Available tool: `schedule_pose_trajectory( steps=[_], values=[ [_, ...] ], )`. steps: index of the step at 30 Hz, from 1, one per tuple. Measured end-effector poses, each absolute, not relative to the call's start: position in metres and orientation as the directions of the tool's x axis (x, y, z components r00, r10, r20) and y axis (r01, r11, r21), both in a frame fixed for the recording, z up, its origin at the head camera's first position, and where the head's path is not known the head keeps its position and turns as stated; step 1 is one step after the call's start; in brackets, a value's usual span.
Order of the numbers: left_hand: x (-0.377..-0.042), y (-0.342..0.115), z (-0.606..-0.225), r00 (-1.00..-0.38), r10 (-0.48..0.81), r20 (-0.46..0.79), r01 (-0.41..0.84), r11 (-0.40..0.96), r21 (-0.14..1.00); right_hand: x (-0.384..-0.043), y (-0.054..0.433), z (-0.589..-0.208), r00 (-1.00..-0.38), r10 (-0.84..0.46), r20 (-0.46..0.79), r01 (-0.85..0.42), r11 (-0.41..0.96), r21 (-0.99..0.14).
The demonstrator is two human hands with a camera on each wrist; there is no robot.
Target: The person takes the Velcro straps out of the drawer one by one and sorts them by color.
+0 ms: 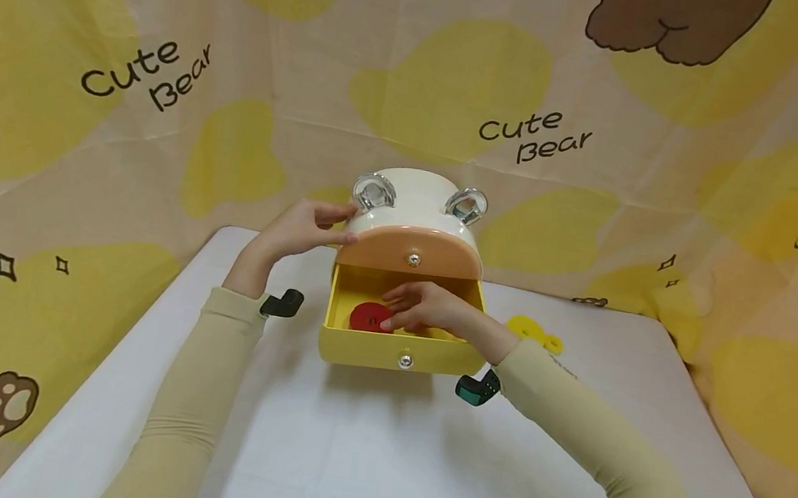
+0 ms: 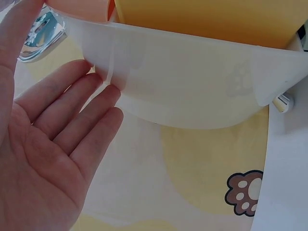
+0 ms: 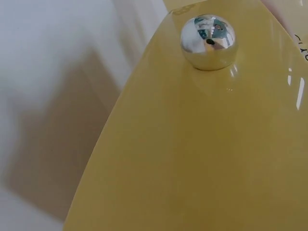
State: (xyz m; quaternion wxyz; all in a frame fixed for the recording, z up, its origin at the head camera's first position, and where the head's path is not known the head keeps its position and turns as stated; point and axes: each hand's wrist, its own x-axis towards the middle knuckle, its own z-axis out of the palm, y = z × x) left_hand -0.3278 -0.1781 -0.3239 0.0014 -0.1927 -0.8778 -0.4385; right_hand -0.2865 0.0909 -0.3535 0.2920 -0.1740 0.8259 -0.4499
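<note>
A small cabinet point(image 1: 416, 201) with a white top and silvery ears stands on the table. Its lower yellow drawer point(image 1: 363, 349) is pulled out, while the orange drawer point(image 1: 384, 249) above is closed. My left hand point(image 1: 299, 229) rests at the cabinet's left side, thumb near the orange front; in the left wrist view its fingers point(image 2: 94, 127) are straight against the white wall. Inside the yellow drawer lies a red disc point(image 1: 365, 318) with a small mark at its middle. My right hand point(image 1: 433, 306) reaches over the drawer front, thumb tip at the disc's edge and fingers loosely extended above it.
On the white table point(image 1: 372, 456), right of the cabinet, lie yellow round pieces point(image 1: 526, 327), partly behind my right forearm. A silvery knob point(image 3: 209, 42) sticks out from the drawer front under my right wrist. A printed cloth point(image 1: 299, 84) hangs behind the table.
</note>
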Motion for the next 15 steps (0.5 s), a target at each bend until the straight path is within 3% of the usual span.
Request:
schedule_pose_trajectory(
  steps=[15],
  values=[
    [-0.3296,-0.1782,-0.3246,-0.925,0.338,0.173,0.344,0.554,0.758,-0.2897,0.0876,-0.3605,-0.702,-0.633,-0.325,-0.158,0.584,-0.796]
  ],
)
